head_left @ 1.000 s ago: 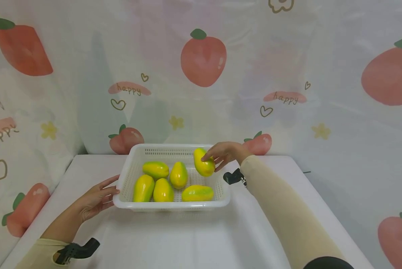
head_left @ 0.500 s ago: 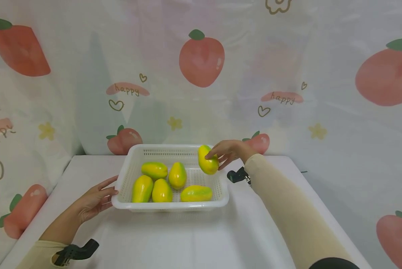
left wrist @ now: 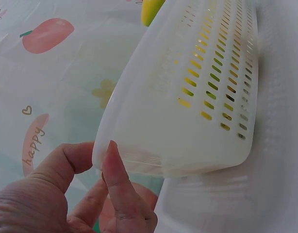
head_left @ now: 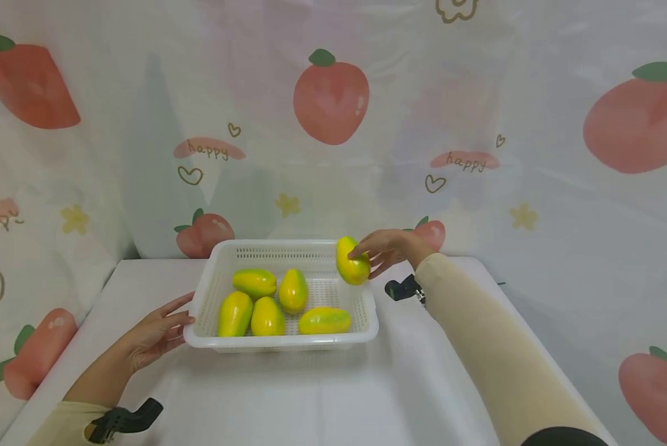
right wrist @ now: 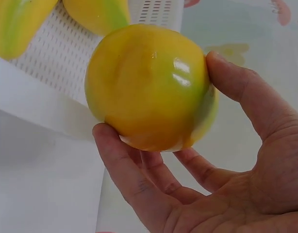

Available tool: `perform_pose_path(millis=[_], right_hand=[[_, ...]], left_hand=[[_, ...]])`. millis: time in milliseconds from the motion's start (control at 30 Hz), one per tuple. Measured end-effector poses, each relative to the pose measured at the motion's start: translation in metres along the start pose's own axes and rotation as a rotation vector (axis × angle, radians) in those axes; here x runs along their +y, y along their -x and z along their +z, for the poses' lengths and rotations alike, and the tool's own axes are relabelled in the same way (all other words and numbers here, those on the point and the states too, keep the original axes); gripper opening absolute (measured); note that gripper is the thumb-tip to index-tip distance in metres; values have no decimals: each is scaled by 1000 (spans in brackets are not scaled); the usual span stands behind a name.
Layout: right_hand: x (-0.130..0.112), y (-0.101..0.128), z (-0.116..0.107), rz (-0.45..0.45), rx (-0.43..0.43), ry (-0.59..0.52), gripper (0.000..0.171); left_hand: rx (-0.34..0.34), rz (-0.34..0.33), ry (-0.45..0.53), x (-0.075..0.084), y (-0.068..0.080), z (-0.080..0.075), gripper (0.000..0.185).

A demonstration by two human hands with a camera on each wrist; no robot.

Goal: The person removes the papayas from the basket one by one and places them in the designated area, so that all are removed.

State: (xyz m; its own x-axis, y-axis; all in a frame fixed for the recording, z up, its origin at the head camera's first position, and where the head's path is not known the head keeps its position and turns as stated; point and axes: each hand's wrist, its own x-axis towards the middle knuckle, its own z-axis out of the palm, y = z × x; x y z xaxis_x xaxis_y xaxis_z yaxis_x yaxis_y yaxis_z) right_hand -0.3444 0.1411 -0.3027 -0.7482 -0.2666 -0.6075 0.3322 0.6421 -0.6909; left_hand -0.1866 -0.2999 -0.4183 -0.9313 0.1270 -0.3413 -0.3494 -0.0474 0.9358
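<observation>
A shiny yellow-green mango [head_left: 353,261] is in my right hand [head_left: 391,248], raised over the right end of a white plastic basket [head_left: 288,342]. Thumb and fingers grip the mango [right wrist: 151,87] from its sides in the right wrist view. At the basket's left end, my left hand [head_left: 157,334] pinches the rim. The left wrist view shows the thumb and a finger [left wrist: 121,187] on either side of the basket's corner [left wrist: 139,131]. Several more mangoes lie inside, among them one on its side [head_left: 324,320] at the front right and one [head_left: 254,282] at the back left.
The basket stands on a table with a white cloth [head_left: 288,396], near its back edge. Behind and at both sides hangs a pale backdrop [head_left: 366,186] printed with peaches. Each wrist carries a black camera mount, one [head_left: 126,421] at the left and one [head_left: 403,288] at the right.
My right hand has moved right and slightly up with the mango, from above the basket's inside to its right rim. The left hand keeps its hold on the basket.
</observation>
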Motion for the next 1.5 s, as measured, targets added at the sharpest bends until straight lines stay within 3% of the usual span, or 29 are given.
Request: perform_pose_path(millis=[467, 1267, 1500], right_hand=[[8, 8, -20, -15, 14, -16, 68], [34, 11, -39, 54, 137, -250, 74], [50, 1, -45, 67, 168, -201, 66]], left_hand=[[17, 0, 10, 1, 2, -4, 79], [9, 10, 22, -3, 2, -2, 76], [14, 9, 23, -4, 0, 0, 76]])
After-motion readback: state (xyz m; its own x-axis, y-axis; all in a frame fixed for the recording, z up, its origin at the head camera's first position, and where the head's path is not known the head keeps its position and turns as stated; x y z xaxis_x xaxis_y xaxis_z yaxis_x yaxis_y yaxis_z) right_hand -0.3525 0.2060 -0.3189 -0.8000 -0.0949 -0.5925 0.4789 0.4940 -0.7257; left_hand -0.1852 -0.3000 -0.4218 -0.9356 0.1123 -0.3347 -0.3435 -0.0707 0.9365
